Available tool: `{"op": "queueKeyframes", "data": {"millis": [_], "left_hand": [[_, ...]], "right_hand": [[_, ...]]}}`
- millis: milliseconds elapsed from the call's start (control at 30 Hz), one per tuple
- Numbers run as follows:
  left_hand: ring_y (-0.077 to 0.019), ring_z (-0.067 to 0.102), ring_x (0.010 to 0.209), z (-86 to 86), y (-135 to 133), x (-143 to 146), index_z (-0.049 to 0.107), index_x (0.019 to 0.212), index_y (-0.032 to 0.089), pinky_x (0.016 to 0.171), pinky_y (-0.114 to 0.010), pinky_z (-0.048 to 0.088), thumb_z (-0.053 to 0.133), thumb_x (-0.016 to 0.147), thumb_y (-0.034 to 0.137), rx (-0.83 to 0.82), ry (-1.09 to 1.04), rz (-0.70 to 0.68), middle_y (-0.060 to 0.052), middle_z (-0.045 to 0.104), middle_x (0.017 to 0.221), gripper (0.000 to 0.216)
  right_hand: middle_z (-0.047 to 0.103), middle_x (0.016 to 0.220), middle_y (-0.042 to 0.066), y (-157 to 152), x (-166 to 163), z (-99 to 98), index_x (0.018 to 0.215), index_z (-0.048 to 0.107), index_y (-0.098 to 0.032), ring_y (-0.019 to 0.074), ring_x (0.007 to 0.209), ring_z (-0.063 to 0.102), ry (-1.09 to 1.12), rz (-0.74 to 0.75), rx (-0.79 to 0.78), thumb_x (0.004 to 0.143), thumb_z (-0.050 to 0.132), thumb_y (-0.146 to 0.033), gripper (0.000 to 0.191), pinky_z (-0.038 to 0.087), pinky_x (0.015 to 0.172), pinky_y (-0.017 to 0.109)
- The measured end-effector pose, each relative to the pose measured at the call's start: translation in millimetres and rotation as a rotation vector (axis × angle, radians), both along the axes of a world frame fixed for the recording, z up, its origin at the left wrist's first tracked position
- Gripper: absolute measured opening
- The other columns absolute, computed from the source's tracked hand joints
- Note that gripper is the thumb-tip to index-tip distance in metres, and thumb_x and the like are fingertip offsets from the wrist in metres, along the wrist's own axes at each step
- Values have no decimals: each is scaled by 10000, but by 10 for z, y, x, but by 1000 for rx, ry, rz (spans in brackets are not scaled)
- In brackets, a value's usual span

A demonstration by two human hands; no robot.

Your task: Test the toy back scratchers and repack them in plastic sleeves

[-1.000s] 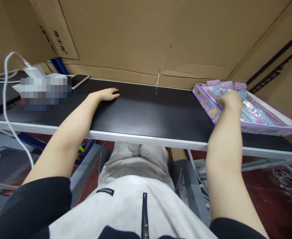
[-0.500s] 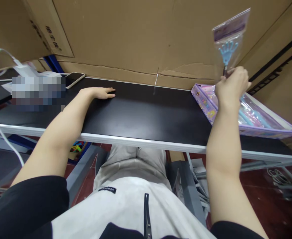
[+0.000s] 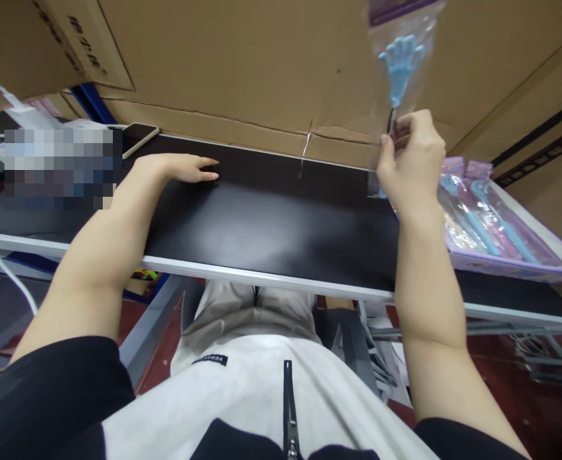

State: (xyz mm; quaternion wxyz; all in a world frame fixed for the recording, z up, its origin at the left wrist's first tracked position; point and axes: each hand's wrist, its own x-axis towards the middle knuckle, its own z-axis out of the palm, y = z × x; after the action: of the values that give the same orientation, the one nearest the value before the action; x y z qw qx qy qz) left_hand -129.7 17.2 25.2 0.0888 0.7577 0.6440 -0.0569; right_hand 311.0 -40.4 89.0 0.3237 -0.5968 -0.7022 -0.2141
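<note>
My right hand (image 3: 411, 161) is raised above the black table (image 3: 271, 217) and grips a clear plastic packet (image 3: 402, 61) upright; inside it is a blue hand-shaped toy on a thin stick. The packet's purple header runs off the top edge. Behind and to the right of that hand lies a purple box (image 3: 494, 233) with several similar packets of blue toys. My left hand (image 3: 182, 168) lies flat on the table at the left, palm down, fingers stretched out, holding nothing.
Large cardboard boxes (image 3: 242, 64) wall off the back of the table. A phone (image 3: 139, 135) lies at the back left beside a white charger and cable (image 3: 2, 96). My lap in white clothing (image 3: 256, 390) sits below the table's white front edge.
My right hand lifted one packet out of the purple box, raised it and moved it to the left. My left hand stayed flat on the table.
</note>
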Motion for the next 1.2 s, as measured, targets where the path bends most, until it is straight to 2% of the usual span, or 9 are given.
{"op": "queueKeyframes", "data": {"millis": [133, 300, 467, 567, 733, 900, 1067, 1133, 1200], "left_hand": [[-361, 509, 1608, 130, -163, 131, 391, 1783, 276, 1309, -473, 411, 398, 1032, 658, 83, -45, -62, -62, 521, 1752, 843], [-366, 548, 1573, 302, -422, 232, 428, 1758, 290, 1298, -489, 439, 440, 1032, 648, 168, -123, -130, -56, 567, 1716, 810], [-367, 553, 1567, 443, -601, 263, 454, 1739, 307, 1309, -513, 429, 459, 1055, 616, 220, -133, -85, -42, 586, 1695, 751], [-370, 537, 1581, 447, -615, 291, 434, 1753, 292, 1320, -516, 413, 454, 1060, 632, 208, -118, -55, -63, 575, 1705, 772], [-384, 538, 1578, 358, -537, 303, 412, 1769, 284, 1304, -499, 432, 451, 1040, 705, 131, -98, 0, -90, 570, 1711, 843], [-388, 534, 1577, 373, -472, 341, 415, 1767, 281, 1295, -496, 430, 434, 1051, 736, 98, -68, 22, -79, 573, 1705, 849], [-389, 560, 1543, 680, -603, 689, 472, 1733, 203, 1290, -510, 425, 510, 1104, 496, 138, -69, -38, -100, 579, 1695, 695], [-371, 588, 1513, 773, -668, 872, 488, 1721, 195, 1281, -500, 431, 513, 1117, 432, 181, -132, -53, -95, 599, 1679, 649], [-350, 650, 1434, 749, -680, 1028, 577, 1646, 163, 1246, -466, 466, 512, 1116, 396, 279, -248, -88, -116, 689, 1578, 583]], "right_hand": [[772, 1263, 168, 103, 127, -148, 1226, 639, -151, 343, 1218, 765, -152, 0, -31, 991, 605, -141, 238, 553, 1061, 523], [793, 1236, 193, 219, 332, -226, 1250, 678, -153, 336, 1220, 768, -207, -17, -61, 1015, 609, -211, 251, 539, 1057, 508], [798, 1222, 201, 263, 404, -254, 1233, 682, -166, 330, 1206, 774, -198, -43, -66, 1008, 618, -226, 242, 553, 1047, 497], [800, 1216, 208, 221, 337, -245, 1220, 686, -155, 343, 1189, 782, -210, -45, -80, 1006, 613, -229, 238, 571, 1027, 500], [800, 1202, 194, 155, 215, -228, 1206, 681, -151, 346, 1173, 784, -183, 13, -74, 981, 611, -206, 242, 580, 1028, 501], [779, 1065, 119, 108, 50, -236, 1016, 600, -226, 325, 1112, 753, -1, 99, -49, 916, 646, -174, 122, 565, 1034, 496], [668, 924, 39, 88, -282, -31, 878, 451, -300, 215, 827, 671, 379, 314, -35, 965, 708, -203, 288, 602, 939, 406], [652, 933, 19, 154, -430, 68, 856, 445, -313, 189, 852, 657, 561, 404, -53, 991, 716, -207, 320, 618, 962, 382], [642, 906, -13, 246, -574, 91, 828, 420, -314, 159, 881, 649, 777, 424, -82, 1018, 715, -210, 366, 635, 1005, 357]]}}
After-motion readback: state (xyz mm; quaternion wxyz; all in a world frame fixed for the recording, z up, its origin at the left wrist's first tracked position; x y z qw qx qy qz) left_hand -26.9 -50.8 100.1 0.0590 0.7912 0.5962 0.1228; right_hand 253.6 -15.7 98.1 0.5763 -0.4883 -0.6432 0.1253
